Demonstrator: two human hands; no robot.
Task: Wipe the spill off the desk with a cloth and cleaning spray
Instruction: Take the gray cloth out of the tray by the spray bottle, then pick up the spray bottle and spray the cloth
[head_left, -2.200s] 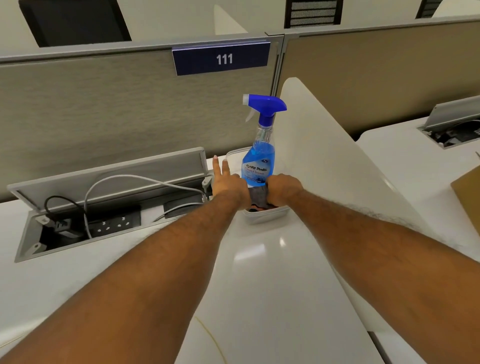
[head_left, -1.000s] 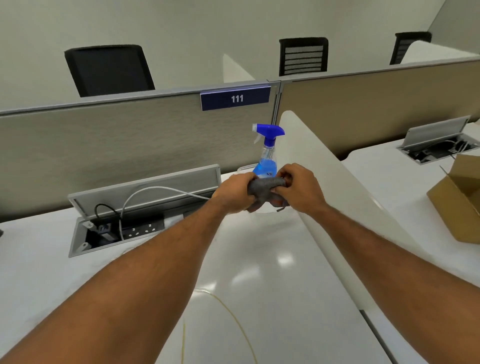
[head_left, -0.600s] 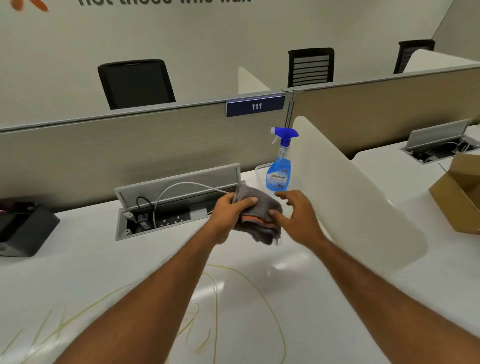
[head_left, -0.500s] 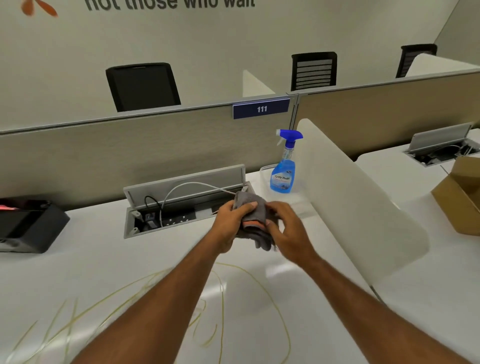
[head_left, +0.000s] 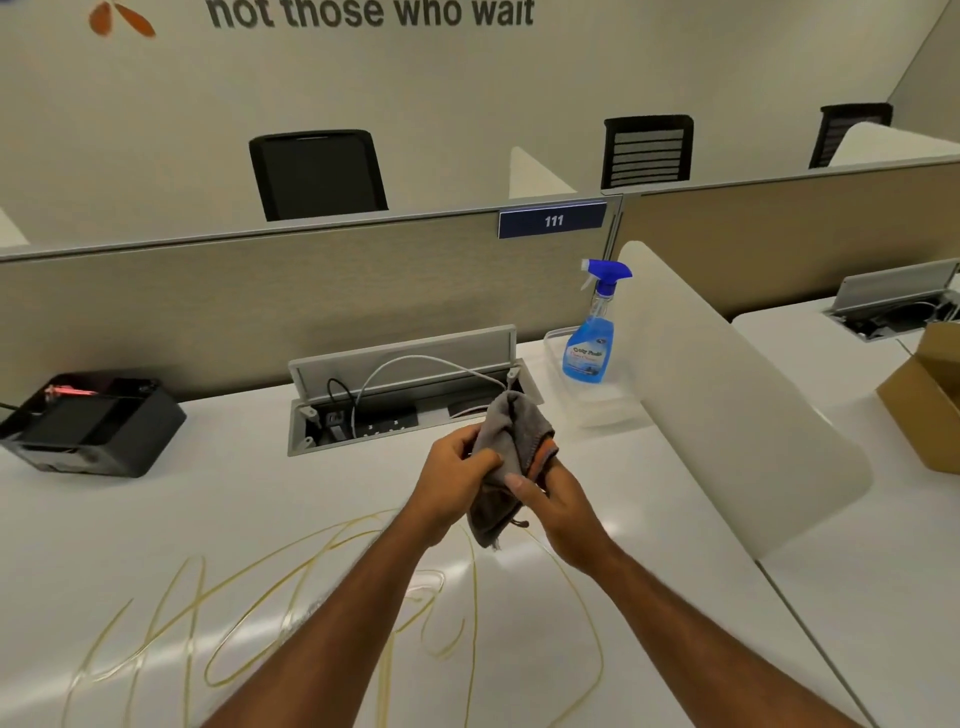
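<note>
A crumpled grey cloth (head_left: 511, 441) with an orange edge hangs above the white desk (head_left: 218, 519), gripped by both hands. My left hand (head_left: 452, 483) pinches its left side and my right hand (head_left: 553, 501) holds its lower right. Thin yellowish squiggly lines of spill (head_left: 291, 608) loop over the desk below and to the left of my arms. A blue spray bottle (head_left: 592, 338) stands upright in a clear plastic tray (head_left: 602, 405) at the back right, apart from both hands.
An open cable box (head_left: 405, 395) with sockets and wires sits behind the cloth. A black device (head_left: 88, 426) rests at the left. A white curved divider (head_left: 727, 395) bounds the desk on the right, with a cardboard box (head_left: 930, 400) beyond it. A beige partition runs behind.
Both hands lifted the cloth out of the tray beside the spray bottle and drew it back toward me over the desk. The view has pulled back, showing the spill lines.
</note>
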